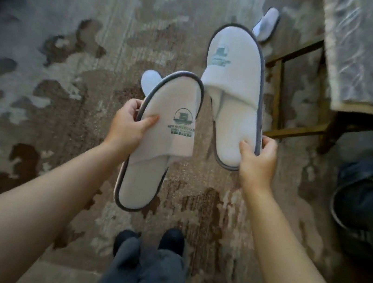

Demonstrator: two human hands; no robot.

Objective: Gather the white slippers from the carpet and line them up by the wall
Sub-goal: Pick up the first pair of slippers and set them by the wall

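We hold two white slippers above carpet point(69, 73), one per hand. Left hand point(129, 125) pinches toe edge of left slipper point(154, 151); right hand point(257, 157) pinches heel rim of right slipper point(233, 95), likely for pairing. Two more slippers lie farther: one point(149, 81) behind left slipper, another point(267, 24) far right near chair point(283, 93). Wall unseen.

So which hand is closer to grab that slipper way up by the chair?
The right hand, probably. The far slipper lies on the right by the chair, but both hands already hold slippers.
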